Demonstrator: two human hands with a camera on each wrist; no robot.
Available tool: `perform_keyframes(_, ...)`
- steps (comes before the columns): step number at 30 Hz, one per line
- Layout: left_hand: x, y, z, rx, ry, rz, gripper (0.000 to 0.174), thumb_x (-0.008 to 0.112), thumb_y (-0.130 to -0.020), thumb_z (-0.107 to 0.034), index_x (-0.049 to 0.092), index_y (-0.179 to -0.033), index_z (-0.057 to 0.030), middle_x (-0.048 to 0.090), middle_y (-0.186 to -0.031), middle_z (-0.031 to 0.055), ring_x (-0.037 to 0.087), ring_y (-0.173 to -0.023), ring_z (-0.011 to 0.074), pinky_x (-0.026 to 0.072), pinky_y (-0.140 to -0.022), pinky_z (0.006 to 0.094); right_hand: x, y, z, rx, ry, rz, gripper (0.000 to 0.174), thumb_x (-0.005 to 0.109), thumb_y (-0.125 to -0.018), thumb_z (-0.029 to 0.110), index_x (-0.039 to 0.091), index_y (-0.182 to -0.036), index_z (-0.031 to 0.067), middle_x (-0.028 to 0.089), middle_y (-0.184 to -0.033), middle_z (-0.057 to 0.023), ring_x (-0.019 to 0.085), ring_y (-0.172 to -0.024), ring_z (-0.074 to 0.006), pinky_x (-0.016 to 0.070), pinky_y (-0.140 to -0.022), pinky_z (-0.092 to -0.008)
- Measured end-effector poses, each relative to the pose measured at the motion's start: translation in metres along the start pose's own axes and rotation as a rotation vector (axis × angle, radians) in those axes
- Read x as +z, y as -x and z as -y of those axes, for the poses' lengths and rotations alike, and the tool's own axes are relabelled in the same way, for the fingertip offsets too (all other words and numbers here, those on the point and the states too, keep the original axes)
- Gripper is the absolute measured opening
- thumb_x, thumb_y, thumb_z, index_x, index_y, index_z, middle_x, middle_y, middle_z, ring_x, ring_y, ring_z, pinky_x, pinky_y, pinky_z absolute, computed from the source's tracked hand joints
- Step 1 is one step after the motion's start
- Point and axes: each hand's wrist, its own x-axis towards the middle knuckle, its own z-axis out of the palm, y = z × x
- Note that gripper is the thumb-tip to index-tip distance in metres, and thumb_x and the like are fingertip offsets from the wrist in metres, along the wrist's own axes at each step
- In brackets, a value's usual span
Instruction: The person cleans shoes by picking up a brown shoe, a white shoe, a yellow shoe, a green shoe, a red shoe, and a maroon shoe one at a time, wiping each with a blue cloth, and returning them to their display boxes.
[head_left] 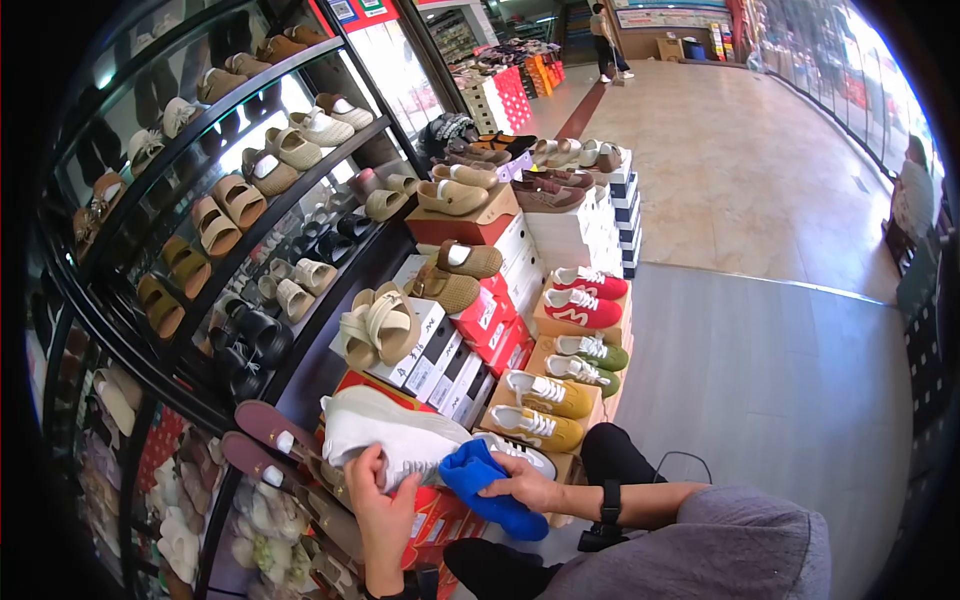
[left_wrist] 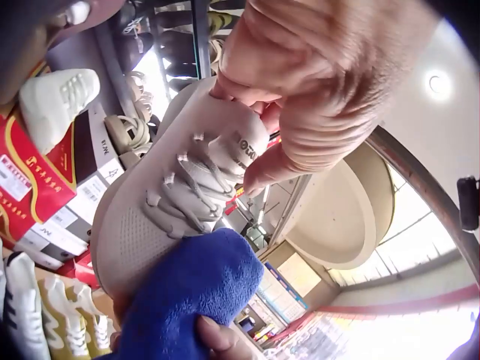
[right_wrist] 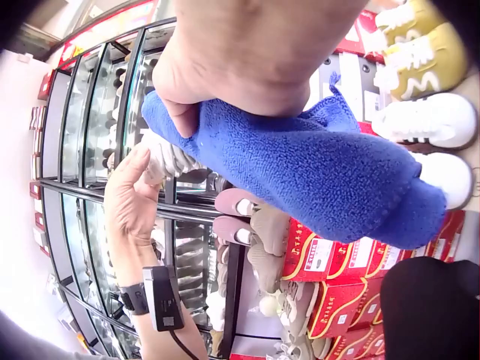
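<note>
My left hand (head_left: 383, 515) grips a pale lace-up shoe (head_left: 385, 428) by its ankle opening, fingers inside and thumb at the tongue, as the left wrist view shows (left_wrist: 322, 90). A blue cloth (head_left: 490, 495) is bunched in my right hand (head_left: 528, 487), thumb on top. In the left wrist view the cloth (left_wrist: 199, 292) lies against the toe and side of the shoe (left_wrist: 142, 217). From the right wrist, the cloth (right_wrist: 300, 169) hangs from my right hand (right_wrist: 247, 60) and hides most of the shoe; its laces (right_wrist: 169, 157) show beside the left hand (right_wrist: 131, 199).
Shelves of shoes (head_left: 240, 200) stand on the left. Below and ahead are stacked shoe boxes (head_left: 430, 360), with yellow sneakers (head_left: 540, 410), green sneakers (head_left: 590, 360) and red sneakers (head_left: 585, 300) on top. A person (head_left: 603, 45) stands far off on the tiled floor (head_left: 740, 170).
</note>
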Motion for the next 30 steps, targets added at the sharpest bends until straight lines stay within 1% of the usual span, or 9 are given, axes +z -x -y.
perform_keyframes(2, 0.008, 0.014, 0.025, -0.272, 0.299, -0.063, 0.051, 0.069, -0.065, 0.006, 0.046, -0.111, 0.0006, 0.046, -0.103, 0.008, 0.05, -0.099, 0.0184, 0.0421, -0.084, 0.0297, -0.003, 0.005, 0.002, -0.069, 0.139, 0.002, 0.054, 0.064, -0.077, 0.01, 0.045, -0.128, 0.0061, 0.053, -0.112, -0.0076, 0.052, -0.102, -0.0182, 0.0412, -0.09, -0.0298)
perform_keyframes(3, 0.012, 0.02, 0.029, -0.259, 0.374, -0.109, 0.052, 0.069, -0.066, 0.007, 0.045, -0.111, -0.0005, 0.047, -0.106, 0.0078, 0.049, -0.1, 0.0158, 0.042, -0.083, 0.0278, -0.004, 0.007, 0.002, -0.131, 0.282, 0.007, 0.055, 0.065, -0.076, 0.012, 0.045, -0.128, 0.0056, 0.052, -0.115, -0.008, 0.049, -0.107, -0.0191, 0.0374, -0.094, -0.0301)
perform_keyframes(7, 0.023, 0.035, 0.04, -0.25, 0.576, -0.212, 0.054, 0.067, -0.066, 0.009, 0.042, -0.114, 0.0001, 0.048, -0.111, 0.0113, 0.049, -0.101, 0.0165, 0.042, -0.083, 0.0265, -0.011, 0.01, -0.002, -0.175, 0.344, -0.001, 0.057, 0.066, -0.076, 0.016, 0.046, -0.127, 0.0047, 0.048, -0.12, -0.0094, 0.044, -0.113, -0.0209, 0.033, -0.098, -0.031)
perform_keyframes(12, 0.019, 0.037, 0.025, -0.582, 0.858, -0.148, 0.053, 0.062, -0.068, 0.012, 0.038, -0.114, 0.0013, 0.047, -0.117, 0.0157, 0.049, -0.104, 0.0198, 0.0389, -0.091, 0.0307, -0.02, 0.012, -0.005, -0.124, 0.36, 0.002, 0.059, 0.066, -0.076, 0.017, 0.044, -0.129, 0.0052, 0.048, -0.119, -0.0107, 0.046, -0.112, -0.0213, 0.0338, -0.098, -0.0311)
perform_keyframes(16, 0.029, 0.048, 0.051, -0.415, 0.806, -0.106, 0.051, 0.064, -0.069, 0.009, 0.039, -0.113, 0.0009, 0.048, -0.115, 0.0159, 0.049, -0.103, 0.0201, 0.0382, -0.092, 0.032, -0.024, 0.015, -0.01, -0.098, 0.339, -0.005, 0.06, 0.066, -0.076, 0.015, 0.043, -0.13, 0.0061, 0.049, -0.119, -0.0087, 0.046, -0.11, -0.0193, 0.0346, -0.097, -0.0305)
perform_keyframes(18, 0.032, 0.052, 0.043, -0.265, 0.448, -0.093, 0.052, 0.061, -0.068, 0.011, 0.038, -0.114, 0.0, 0.048, -0.114, 0.0152, 0.047, -0.107, 0.0222, 0.0345, -0.096, 0.0331, -0.02, 0.021, -0.004, -0.014, 0.172, 0.026, 0.06, 0.065, -0.076, 0.012, 0.043, -0.132, 0.0079, 0.051, -0.117, -0.0055, 0.047, -0.109, -0.0164, 0.0361, -0.096, -0.0294)
perform_keyframes(24, 0.032, 0.049, 0.031, -0.145, 0.199, -0.091, 0.055, 0.064, -0.065, 0.009, 0.038, -0.113, -0.0009, 0.048, -0.111, 0.0134, 0.047, -0.105, 0.0215, 0.0345, -0.095, 0.0332, -0.028, 0.023, -0.007, 0.129, -0.121, 0.03, 0.061, 0.064, -0.076, 0.008, 0.042, -0.133, 0.0112, 0.055, -0.113, -0.0048, 0.054, -0.096, -0.0127, 0.0458, -0.084, -0.0281)
perform_keyframes(28, 0.028, 0.05, 0.068, -0.174, 0.386, -0.042, 0.058, 0.065, -0.062, 0.008, 0.038, -0.113, -0.0014, 0.048, -0.108, 0.0122, 0.047, -0.102, 0.0206, 0.0368, -0.092, 0.0334, -0.049, 0.023, -0.001, 0.249, -0.227, 0.09, 0.056, 0.061, -0.077, 0.009, 0.046, -0.13, 0.0111, 0.058, -0.108, -0.0067, 0.058, -0.091, -0.0147, 0.0496, -0.079, -0.0301)
perform_keyframes(30, 0.025, 0.051, 0.067, -0.27, 0.654, 0.001, 0.059, 0.068, -0.061, 0.008, 0.038, -0.11, -0.0022, 0.048, -0.106, 0.0112, 0.048, -0.1, 0.0195, 0.039, -0.09, 0.0337, -0.063, 0.024, 0.0, 0.438, -0.555, 0.2, 0.048, 0.058, -0.078, 0.012, 0.049, -0.125, 0.0081, 0.061, -0.105, -0.0103, 0.06, -0.093, -0.0186, 0.0509, -0.079, -0.0327)
